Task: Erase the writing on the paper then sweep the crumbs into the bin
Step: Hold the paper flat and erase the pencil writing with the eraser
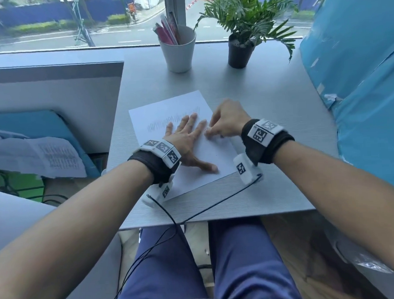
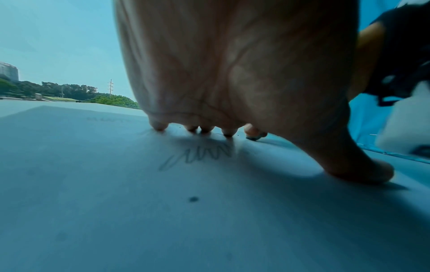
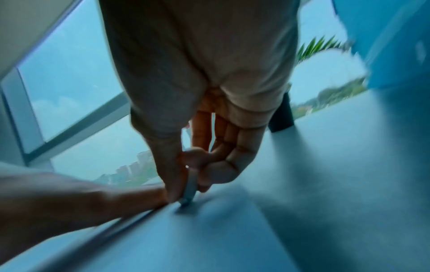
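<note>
Left hand (image 1: 186,138) fingers spread flat on paper (image 1: 162,110), right hand (image 1: 226,121) pinching eraser (image 3: 189,189)

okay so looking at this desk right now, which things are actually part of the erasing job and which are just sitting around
In the job:
- paper, with pencil scribble still on it
- left hand, pressed flat on the paper
- right hand, pinching the eraser against the sheet

Just lying about:
- white cup of pens
- potted plant
- printed sheets off to the left

No bin is in view.
</note>
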Available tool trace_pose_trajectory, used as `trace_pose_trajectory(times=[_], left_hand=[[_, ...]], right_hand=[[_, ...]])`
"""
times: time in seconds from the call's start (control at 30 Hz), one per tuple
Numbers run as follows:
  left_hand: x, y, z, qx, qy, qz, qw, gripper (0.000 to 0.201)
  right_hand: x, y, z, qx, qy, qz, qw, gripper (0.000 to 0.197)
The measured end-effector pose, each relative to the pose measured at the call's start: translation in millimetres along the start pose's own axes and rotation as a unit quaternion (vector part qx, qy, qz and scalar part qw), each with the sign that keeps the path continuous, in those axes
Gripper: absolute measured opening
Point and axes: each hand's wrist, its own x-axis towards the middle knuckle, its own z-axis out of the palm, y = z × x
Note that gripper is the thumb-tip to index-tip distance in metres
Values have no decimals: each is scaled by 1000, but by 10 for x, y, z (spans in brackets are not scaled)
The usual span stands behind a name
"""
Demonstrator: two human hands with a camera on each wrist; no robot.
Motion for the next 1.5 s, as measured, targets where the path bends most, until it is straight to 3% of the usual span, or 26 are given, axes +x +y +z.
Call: trace_pose_trajectory(times=[0.07, 0.17, 0.3, 0.43, 0.57, 0.63, 0.7, 0.8, 0.93, 1.07, 1.2, 1.3, 1.43, 1.5], left_hand=[[-17, 6, -4, -1, -4, -7, 1000, 150], [-14, 15, -14, 5, -11, -9, 1000, 150], [-7, 11, -5, -4, -7, -8, 1000, 151], [12, 10, -3, 5, -7, -9, 1000, 151], [-2, 14, -3, -2, -11, -9, 1000, 151], [15, 11, 1, 6, -13, -12, 1000, 151], [15, 11, -3, 3, -10, -8, 1000, 151], [1, 19, 2, -5, -7, -7, 1000, 150], [14, 4, 6, -2, -8, -9, 1000, 150], [-3, 18, 11, -11, -5, -10, 1000, 151], [1, 10, 10, -7, 1, -13, 1000, 151], [6, 33, 7, -8, 1, -15, 1000, 151], [14, 24, 12, -1, -1, -16, 1000, 151], [23, 26, 25, -3, 4, -18, 1000, 151]], right_hand=[[-13, -20, 53, -16, 5, -15, 1000, 7], [-97, -89, 151, -49, -64, -52, 995, 9], [3, -36, 36, -4, -15, -1, 1000, 13], [-127, -108, 139, -41, -83, -51, 994, 7], [-50, -55, 66, -37, -25, -30, 999, 10], [-129, -93, 151, -63, -57, -63, 994, 12], [-109, -55, 111, -39, -78, -45, 995, 9], [-15, 52, 9, -13, -10, -10, 1000, 13], [-121, 2, 116, -43, -72, -47, 995, 11], [-32, 71, -4, -21, -3, -14, 1000, 12], [-157, 35, 69, -33, -69, -40, 996, 13], [-85, 99, 9, 1, -8, -13, 1000, 13], [-155, 78, 77, -25, -67, -34, 997, 12], [-77, 163, -23, -5, -25, -12, 1000, 14]])
